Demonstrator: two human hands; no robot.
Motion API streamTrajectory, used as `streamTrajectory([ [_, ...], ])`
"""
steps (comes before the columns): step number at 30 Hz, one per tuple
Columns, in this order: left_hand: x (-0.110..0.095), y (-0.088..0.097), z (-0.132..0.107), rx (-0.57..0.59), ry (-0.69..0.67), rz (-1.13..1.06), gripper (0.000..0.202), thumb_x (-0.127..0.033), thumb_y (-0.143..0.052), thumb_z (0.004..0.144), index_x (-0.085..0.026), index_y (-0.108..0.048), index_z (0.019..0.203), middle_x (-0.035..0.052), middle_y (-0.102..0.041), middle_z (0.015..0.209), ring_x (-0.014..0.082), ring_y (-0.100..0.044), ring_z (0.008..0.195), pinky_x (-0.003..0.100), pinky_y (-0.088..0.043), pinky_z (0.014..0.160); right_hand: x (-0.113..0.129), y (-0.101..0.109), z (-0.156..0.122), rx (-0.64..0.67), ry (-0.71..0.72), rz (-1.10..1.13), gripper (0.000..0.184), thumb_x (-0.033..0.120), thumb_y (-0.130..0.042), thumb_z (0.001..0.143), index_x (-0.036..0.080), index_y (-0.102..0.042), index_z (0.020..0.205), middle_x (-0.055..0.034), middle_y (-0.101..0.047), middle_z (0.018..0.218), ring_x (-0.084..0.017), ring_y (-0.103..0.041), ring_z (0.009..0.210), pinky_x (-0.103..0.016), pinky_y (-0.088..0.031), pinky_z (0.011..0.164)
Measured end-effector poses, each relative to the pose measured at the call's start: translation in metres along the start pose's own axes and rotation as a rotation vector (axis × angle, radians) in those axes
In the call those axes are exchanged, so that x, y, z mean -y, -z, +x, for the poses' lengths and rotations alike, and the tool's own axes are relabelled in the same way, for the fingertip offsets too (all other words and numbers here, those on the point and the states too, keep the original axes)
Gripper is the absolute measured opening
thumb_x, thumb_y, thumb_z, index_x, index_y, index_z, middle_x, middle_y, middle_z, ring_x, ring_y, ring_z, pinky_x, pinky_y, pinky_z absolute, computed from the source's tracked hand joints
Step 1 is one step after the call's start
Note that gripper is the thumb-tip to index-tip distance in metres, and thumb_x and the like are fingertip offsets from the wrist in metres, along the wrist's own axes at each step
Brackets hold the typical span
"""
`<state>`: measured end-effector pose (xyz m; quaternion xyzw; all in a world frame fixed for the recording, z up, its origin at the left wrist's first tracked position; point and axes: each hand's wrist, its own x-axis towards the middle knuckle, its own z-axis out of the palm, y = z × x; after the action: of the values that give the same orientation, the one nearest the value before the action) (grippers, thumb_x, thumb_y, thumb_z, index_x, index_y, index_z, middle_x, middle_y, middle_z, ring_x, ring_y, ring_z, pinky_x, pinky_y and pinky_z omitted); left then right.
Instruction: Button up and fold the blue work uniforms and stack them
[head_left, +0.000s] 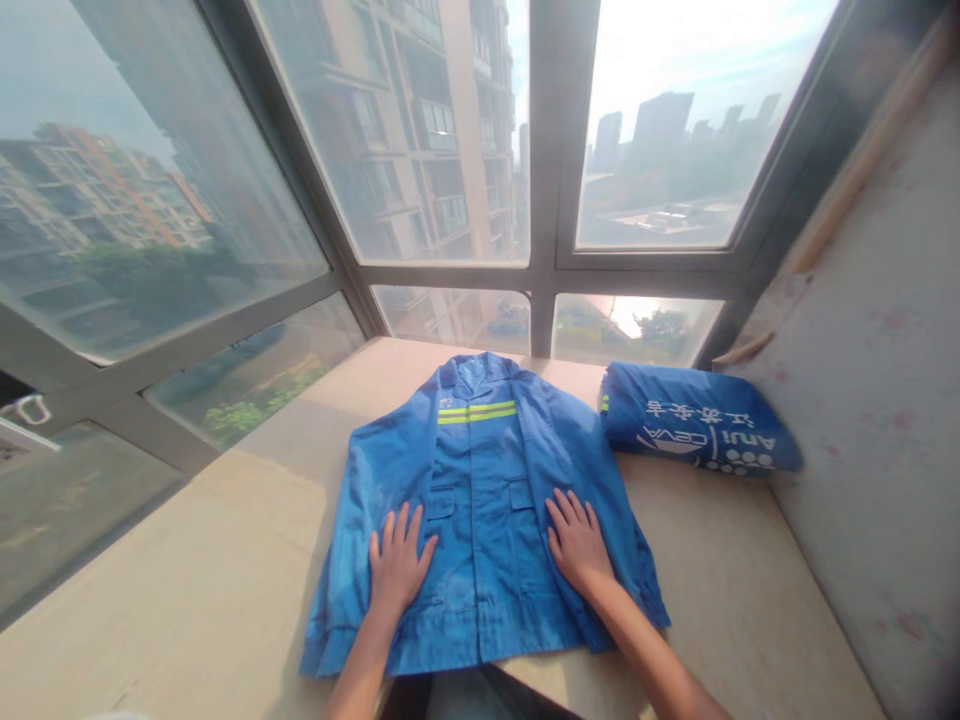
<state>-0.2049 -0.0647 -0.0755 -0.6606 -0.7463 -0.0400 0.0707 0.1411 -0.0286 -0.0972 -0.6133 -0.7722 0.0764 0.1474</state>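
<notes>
A blue work jacket (491, 540) lies front side up on the pale window ledge, its collar pointing toward the glass. Two yellow-green stripes cross its chest, and both sleeves lie down along the sides. My left hand (399, 560) rests flat with fingers spread on the left part, just below a pocket flap. On the opposite side my right hand (577, 540) lies flat over the sleeve beside the other pocket flap, fingers apart. Neither hand grips the cloth. The jacket's hem hangs near the ledge's front edge.
A folded blue garment bundle (697, 420) with white lettering sits at the right, close to the patterned wall (877, 400). Framed windows (544, 230) enclose the back and left of the ledge (247, 540). A window handle (31, 410) shows at far left.
</notes>
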Motion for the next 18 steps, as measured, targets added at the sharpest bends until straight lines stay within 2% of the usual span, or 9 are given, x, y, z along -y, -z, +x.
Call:
streamTrajectory([
  [8,0.003,0.005,-0.01,0.013,-0.059,0.04,0.055,-0.044,-0.037,0.098,-0.022,-0.043,0.148,0.0107,-0.038,0.157,0.0349,-0.032,0.144,0.059,-0.03,0.112,0.002,0.004,-0.009,-0.005,-0.004,0.03,0.051,0.027,-0.043,0.093,0.025,-0.052,0.143,-0.0026,-0.039,0.156,-0.026,-0.03,0.146,-0.046,-0.016,0.119],
  [11,-0.001,0.01,-0.013,0.0,-0.08,0.045,0.054,-0.043,-0.04,0.097,-0.022,-0.048,0.146,0.012,-0.042,0.155,0.0365,-0.034,0.143,0.06,-0.031,0.111,0.001,0.006,-0.01,-0.011,0.005,0.039,0.051,0.026,-0.043,0.093,0.025,-0.052,0.143,-0.0026,-0.039,0.156,-0.027,-0.03,0.145,-0.047,-0.017,0.119],
  [15,-0.017,0.015,-0.026,-0.03,-0.171,-0.003,0.05,-0.041,-0.044,0.095,-0.024,-0.054,0.141,0.0103,-0.045,0.152,0.0334,-0.036,0.142,0.056,-0.031,0.113,0.001,0.009,-0.012,-0.023,0.007,0.077,0.049,0.024,-0.042,0.093,0.024,-0.054,0.141,-0.003,-0.041,0.155,-0.028,-0.032,0.145,-0.047,-0.019,0.119],
  [18,-0.035,0.014,-0.041,-0.021,-0.182,-0.038,0.05,-0.038,-0.044,0.095,-0.024,-0.053,0.142,0.0104,-0.046,0.152,0.0324,-0.038,0.141,0.054,-0.033,0.112,0.004,0.014,-0.013,-0.026,0.006,0.114,0.047,0.023,-0.043,0.093,0.022,-0.057,0.138,-0.0048,-0.043,0.154,-0.029,-0.033,0.144,-0.049,-0.019,0.119],
])
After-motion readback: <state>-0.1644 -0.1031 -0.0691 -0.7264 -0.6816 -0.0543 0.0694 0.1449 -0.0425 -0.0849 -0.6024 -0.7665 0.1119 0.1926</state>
